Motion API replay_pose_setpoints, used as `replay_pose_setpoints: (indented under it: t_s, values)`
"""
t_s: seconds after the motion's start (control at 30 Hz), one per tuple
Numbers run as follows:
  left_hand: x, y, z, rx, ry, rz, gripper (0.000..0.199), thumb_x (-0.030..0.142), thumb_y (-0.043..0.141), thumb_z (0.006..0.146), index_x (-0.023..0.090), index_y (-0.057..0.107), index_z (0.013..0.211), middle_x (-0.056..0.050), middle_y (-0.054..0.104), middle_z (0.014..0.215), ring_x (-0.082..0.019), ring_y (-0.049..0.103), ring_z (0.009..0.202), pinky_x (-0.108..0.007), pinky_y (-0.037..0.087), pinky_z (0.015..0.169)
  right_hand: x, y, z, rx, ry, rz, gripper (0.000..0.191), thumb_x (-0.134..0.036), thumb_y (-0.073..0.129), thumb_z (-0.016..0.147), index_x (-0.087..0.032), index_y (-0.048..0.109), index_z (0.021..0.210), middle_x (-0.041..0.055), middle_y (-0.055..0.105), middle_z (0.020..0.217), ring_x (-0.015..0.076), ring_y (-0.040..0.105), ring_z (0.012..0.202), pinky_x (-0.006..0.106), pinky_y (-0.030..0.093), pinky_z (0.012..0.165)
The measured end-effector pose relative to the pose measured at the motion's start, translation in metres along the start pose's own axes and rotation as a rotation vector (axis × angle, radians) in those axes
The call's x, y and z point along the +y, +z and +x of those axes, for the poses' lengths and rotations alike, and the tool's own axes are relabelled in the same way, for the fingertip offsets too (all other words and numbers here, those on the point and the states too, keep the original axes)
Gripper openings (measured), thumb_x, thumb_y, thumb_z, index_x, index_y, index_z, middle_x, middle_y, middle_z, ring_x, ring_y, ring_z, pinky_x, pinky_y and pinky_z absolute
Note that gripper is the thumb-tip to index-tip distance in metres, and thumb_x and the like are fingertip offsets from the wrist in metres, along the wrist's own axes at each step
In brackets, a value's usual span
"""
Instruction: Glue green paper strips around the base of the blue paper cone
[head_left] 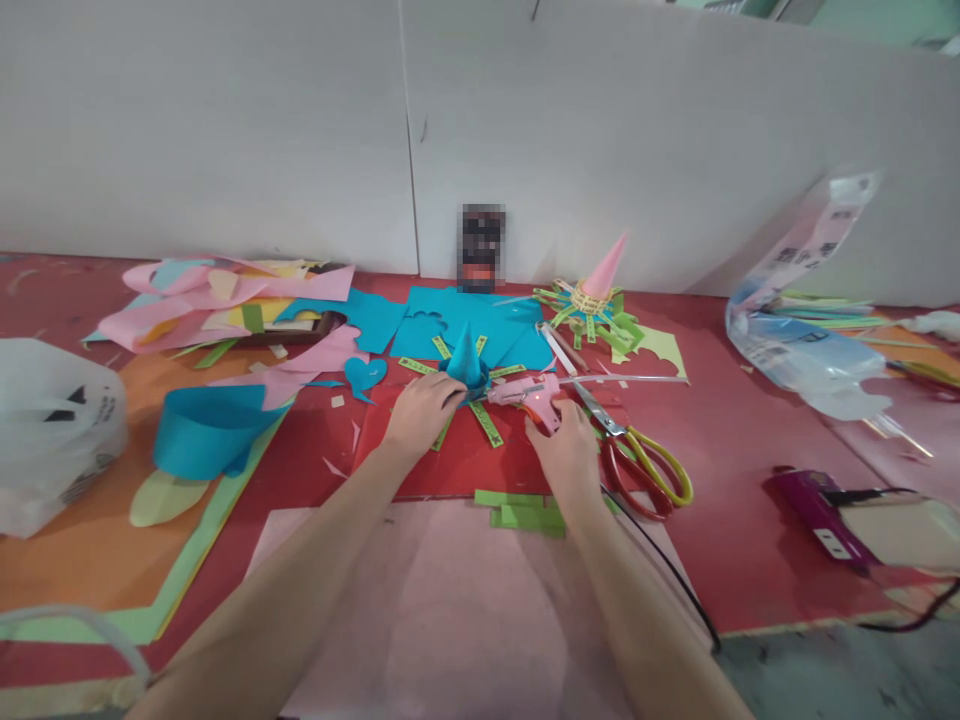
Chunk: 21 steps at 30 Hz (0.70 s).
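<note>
My right hand (568,450) grips a pink hot glue gun (534,392), its nozzle pointing left at a blue paper cone (466,358). A clear glue stick (622,379) sticks out of the gun's back. My left hand (426,408) has its fingers closed at the lower left side of the cone; the exact grip is partly hidden. The cone stands upright, with green patterned paper strips (489,424) spread around its base on a red sheet (420,478). Beside my right hand lie scissors (622,432) with red and yellow handles.
A finished-looking pink cone (604,270) with strips stands at the back. Blue paper sheets (480,310), pink scraps (232,300) and a blue paper ring (210,430) lie about. Plastic bags stand at the left (56,430) and right (795,340). A black cord (667,570) runs past my right forearm.
</note>
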<state>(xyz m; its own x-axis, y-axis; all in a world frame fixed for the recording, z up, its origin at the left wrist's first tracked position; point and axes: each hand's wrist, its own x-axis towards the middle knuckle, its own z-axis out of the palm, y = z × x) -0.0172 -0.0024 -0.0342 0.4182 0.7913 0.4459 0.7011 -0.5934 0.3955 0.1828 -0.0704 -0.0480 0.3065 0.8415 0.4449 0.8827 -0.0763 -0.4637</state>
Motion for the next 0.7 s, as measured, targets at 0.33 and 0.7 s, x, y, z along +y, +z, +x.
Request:
replay_pose_setpoints:
  t_s: [0.33, 0.7]
  values:
    - [-0.0016, 0.0012, -0.0005, 0.002, 0.01, -0.004, 0.013, 0.024, 0.051, 0.085, 0.02, 0.063, 0.085, -0.001, 0.065, 0.087, -0.017, 0.058, 0.084, -0.028, 0.041, 0.073, -0.0034, -0.0065, -0.0007, -0.018, 0.058, -0.015, 0.03, -0.032, 0.06, 0.072, -0.017, 0.05, 0.097, 0.0096, 0.059, 0.099, 0.0246, 0.053, 0.092, 0.035, 0.043, 0.078]
    - [-0.002, 0.0017, -0.0005, 0.001, 0.016, -0.011, 0.013, 0.025, 0.051, 0.085, 0.02, 0.064, 0.086, -0.002, 0.065, 0.088, -0.017, 0.058, 0.084, -0.028, 0.042, 0.074, -0.0064, -0.0088, -0.0006, -0.012, 0.073, -0.04, 0.031, -0.033, 0.061, 0.072, -0.017, 0.048, 0.096, 0.0107, 0.058, 0.102, 0.0251, 0.052, 0.096, 0.035, 0.043, 0.077]
